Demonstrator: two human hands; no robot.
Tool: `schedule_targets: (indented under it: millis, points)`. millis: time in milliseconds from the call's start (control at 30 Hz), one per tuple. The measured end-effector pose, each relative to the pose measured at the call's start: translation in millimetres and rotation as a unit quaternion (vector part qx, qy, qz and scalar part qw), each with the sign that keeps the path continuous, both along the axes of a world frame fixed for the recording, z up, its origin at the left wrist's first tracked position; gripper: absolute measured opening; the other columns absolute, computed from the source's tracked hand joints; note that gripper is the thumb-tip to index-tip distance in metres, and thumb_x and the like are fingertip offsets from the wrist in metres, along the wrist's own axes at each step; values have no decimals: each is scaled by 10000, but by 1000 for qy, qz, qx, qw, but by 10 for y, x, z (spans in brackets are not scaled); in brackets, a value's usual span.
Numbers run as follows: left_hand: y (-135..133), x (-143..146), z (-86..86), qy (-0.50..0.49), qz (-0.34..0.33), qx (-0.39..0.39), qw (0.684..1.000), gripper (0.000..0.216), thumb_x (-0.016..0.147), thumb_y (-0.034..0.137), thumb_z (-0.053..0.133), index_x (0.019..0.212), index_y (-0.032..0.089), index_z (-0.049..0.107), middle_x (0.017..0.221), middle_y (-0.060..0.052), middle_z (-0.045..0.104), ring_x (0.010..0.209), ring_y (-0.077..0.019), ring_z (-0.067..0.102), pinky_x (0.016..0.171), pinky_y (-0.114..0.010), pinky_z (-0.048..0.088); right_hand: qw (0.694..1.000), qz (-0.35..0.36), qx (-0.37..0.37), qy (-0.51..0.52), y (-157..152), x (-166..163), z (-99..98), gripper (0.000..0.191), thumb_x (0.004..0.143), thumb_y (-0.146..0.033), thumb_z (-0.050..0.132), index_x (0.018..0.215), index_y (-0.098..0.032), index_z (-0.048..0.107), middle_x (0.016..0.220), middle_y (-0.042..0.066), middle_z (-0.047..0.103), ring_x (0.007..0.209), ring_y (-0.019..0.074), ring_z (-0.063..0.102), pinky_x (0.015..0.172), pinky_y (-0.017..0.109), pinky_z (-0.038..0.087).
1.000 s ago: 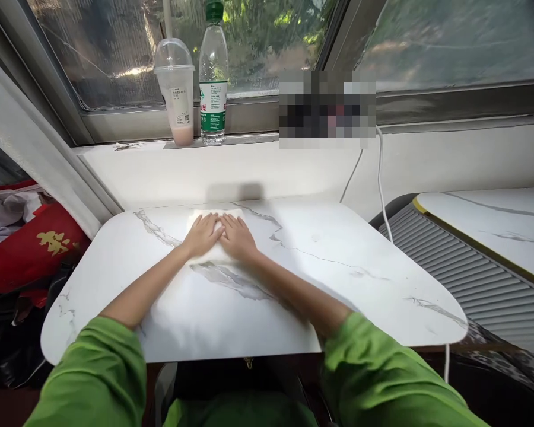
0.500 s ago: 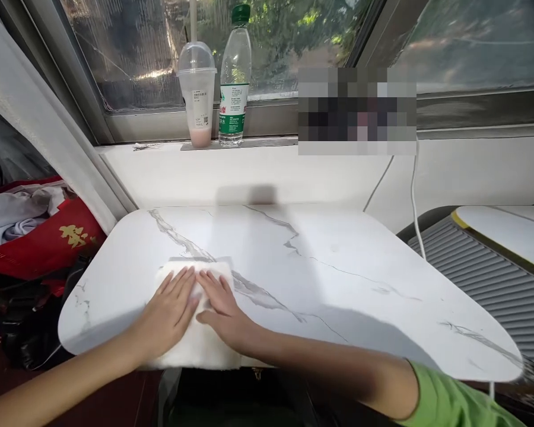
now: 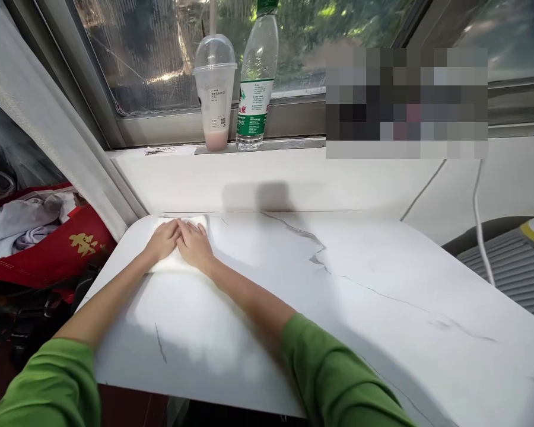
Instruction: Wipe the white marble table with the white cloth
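A white wiping cloth (image 3: 177, 263) lies flat on a white marble-patterned table (image 3: 271, 332), close to its far left corner. My left hand (image 3: 162, 240) presses on the cloth's left part with the fingers stretched forward. Beside it, my right hand (image 3: 194, 244) rests flat on the right part, and the fingertips of both hands meet near the cloth's far edge. Neither hand grips the cloth. Both arms reach forward out of green sleeves.
On the window sill stand a lidded plastic cup (image 3: 216, 107) with some pink drink and a green-capped bottle (image 3: 256, 89). A red bag (image 3: 78, 240) with clothes is at the left, below a pale curtain (image 3: 48, 112). A white cable (image 3: 479, 225) hangs at the right.
Both hands and the cloth have slid forward from the table's near edge to its far left corner. The view has come closer to the table, and both sleeves now show.
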State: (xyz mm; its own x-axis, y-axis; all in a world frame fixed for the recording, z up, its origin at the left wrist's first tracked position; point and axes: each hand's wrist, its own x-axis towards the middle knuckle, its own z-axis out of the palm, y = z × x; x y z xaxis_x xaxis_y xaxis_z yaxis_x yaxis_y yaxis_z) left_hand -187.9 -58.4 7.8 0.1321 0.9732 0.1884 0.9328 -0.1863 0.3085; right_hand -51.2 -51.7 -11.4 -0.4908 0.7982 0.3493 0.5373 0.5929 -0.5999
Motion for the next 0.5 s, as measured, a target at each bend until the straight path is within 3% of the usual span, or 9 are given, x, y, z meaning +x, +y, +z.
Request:
schedule_targets:
  millis: [133,233,367,500]
  points:
    - [345,-91,11,-1,44,10,999,409,945,272,302,1245,192,569,1314,-69,616,1237,-225,535,1085,-378,381,1000,-12,4,-28,377,-165,20,428,924,-138,381,1322,-58,518,1390,148,557,1349,206,420,1185,385,155]
    - [388,-97,-10,10,52,-1,999,425,957,267,296,1294,172,536,1381,-78,567,1297,-214,488,1130,-384,324,999,-9,8,-40,449,-191,6,416,933,-143,367,1304,-64,539,1417,143,534,1372,217,395,1189,397,149]
    - [194,-56,-54,33,47,-8,998,444,979,276,260,1345,170,486,1477,-86,466,1378,-210,398,1180,-438,215,999,-8,0,-31,285,-119,-41,447,917,-137,367,1336,-92,517,1451,113,505,1394,201,370,1197,387,144]
    - [-232,-5,-81,42,21,-10,999,456,981,291,254,1365,169,466,1506,-87,425,1418,-195,339,1190,-437,198,999,-21,-42,11,-138,-28,-73,424,881,-141,402,1274,-187,553,1454,57,506,1402,175,360,1204,409,128]
